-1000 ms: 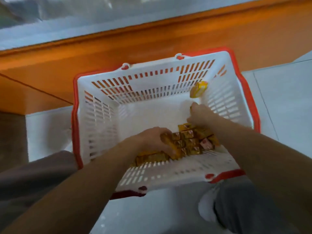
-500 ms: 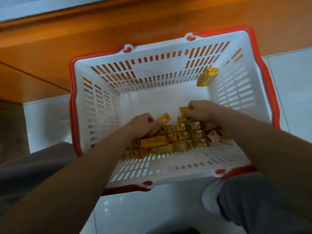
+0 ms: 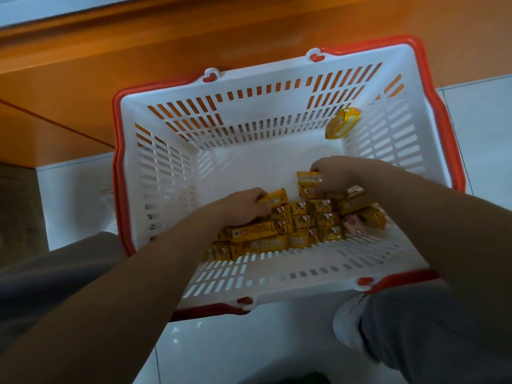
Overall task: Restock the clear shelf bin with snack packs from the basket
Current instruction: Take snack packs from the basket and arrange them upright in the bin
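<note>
A white slotted basket (image 3: pixel 166 173) with a red rim sits on the floor in front of me. Several yellow snack packs (image 3: pixel 304 225) lie heaped against its near wall, with one pink pack (image 3: pixel 353 224) among them. One more yellow pack (image 3: pixel 343 123) leans in the far right corner. My left hand (image 3: pixel 243 206) is inside the basket, shut on a yellow pack (image 3: pixel 273 198). My right hand (image 3: pixel 336 176) is shut on another yellow pack (image 3: pixel 309 178), held just above the heap. The clear shelf bin is out of view.
An orange shelf base (image 3: pixel 194 45) runs behind the basket. White floor tiles (image 3: pixel 74 195) surround it. My knees in grey trousers (image 3: pixel 432 333) flank the basket's near side, with a white shoe (image 3: pixel 346 320) at the right.
Both hands went from resting on the heap to each gripping a yellow pack and lifting it slightly. The view has shifted down, so the basket sits higher and larger.
</note>
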